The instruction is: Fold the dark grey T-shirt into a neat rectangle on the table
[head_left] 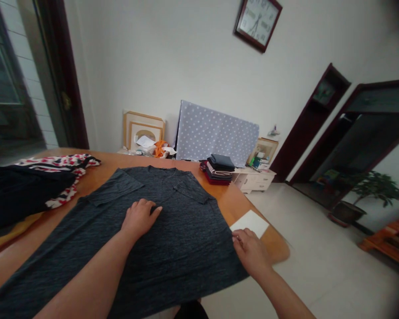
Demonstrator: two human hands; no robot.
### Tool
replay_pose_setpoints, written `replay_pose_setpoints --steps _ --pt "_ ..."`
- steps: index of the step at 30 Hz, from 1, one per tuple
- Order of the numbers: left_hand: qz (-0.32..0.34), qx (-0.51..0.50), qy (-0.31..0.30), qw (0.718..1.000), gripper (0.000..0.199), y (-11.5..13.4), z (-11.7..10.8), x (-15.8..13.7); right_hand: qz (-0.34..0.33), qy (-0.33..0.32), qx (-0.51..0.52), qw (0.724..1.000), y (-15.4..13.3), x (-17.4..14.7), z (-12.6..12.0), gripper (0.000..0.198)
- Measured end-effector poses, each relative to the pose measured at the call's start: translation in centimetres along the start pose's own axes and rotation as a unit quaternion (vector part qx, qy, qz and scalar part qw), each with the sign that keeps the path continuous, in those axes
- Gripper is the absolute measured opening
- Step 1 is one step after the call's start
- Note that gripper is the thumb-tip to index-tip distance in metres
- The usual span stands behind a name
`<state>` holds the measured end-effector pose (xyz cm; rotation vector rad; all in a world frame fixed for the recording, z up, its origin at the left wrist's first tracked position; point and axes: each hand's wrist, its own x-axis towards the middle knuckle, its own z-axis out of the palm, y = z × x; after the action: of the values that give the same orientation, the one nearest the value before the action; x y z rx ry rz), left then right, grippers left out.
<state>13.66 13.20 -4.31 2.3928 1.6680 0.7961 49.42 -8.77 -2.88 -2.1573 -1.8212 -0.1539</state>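
Observation:
A dark grey short-sleeved T-shirt (pixel 186 230) lies spread over the wooden table (pixel 241 204), its neckline at the far side and its hem hanging over the near edge. On the middle of the shirt rests my left hand (pixel 140 218), palm down, thumb apart from the fingers. At the shirt's right side edge, my right hand (pixel 251 248) has its thumb and fingers pinched together on the fabric. The sleeves lie folded inward over the shirt's front.
Loose clothes (pixel 26 190) are heaped at the left of the table. A folded clothes stack (pixel 218 170) stands at the far right. White paper (pixel 251 223) lies near the right corner. Behind are a polka-dot cloth (pixel 216 133), picture frames (pixel 142 128) and a white cabinet (pixel 257 180).

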Motion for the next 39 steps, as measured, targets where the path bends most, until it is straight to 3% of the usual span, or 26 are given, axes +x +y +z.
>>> replay_pose_setpoints --steps 5,7,10,17,24,32,36,39 --pt "-0.057 -0.2 0.05 0.977 0.04 -1.3 0.0 1.0 0.014 -0.025 0.005 1.0 -0.6 -2.0 -0.6 0.019" --pt "-0.126 -0.335 0.069 0.931 0.036 -1.5 -0.3 1.3 0.018 -0.023 -0.004 1.0 -0.5 -2.5 -0.7 0.02" --pt "-0.2 -0.503 0.091 0.836 0.036 -1.7 -1.0 1.4 0.004 -0.002 -0.016 1.0 0.0 -3.2 -0.3 0.023" --pt "-0.265 -0.634 0.134 0.714 0.031 -3.5 -2.8 1.0 -0.035 0.024 -0.014 0.999 1.2 -3.7 1.2 0.026" --pt "-0.33 -0.707 0.094 0.619 0.034 -4.9 -5.2 0.1 -0.041 0.038 -0.005 0.998 1.8 -3.6 2.0 0.026" --pt "-0.378 -0.741 0.049 0.552 0.075 -7.0 -7.2 -0.6 -0.045 0.061 -0.006 0.997 2.1 -3.6 2.7 0.024" --pt "-0.383 -0.744 0.035 0.547 0.076 -7.6 -7.3 -1.0 -0.042 0.06 -0.009 0.997 2.1 -3.5 2.6 0.024" --pt "-0.381 -0.736 0.023 0.559 0.074 -7.9 -7.2 -1.3 -0.038 0.059 -0.009 0.997 2.0 -3.5 2.6 0.023"
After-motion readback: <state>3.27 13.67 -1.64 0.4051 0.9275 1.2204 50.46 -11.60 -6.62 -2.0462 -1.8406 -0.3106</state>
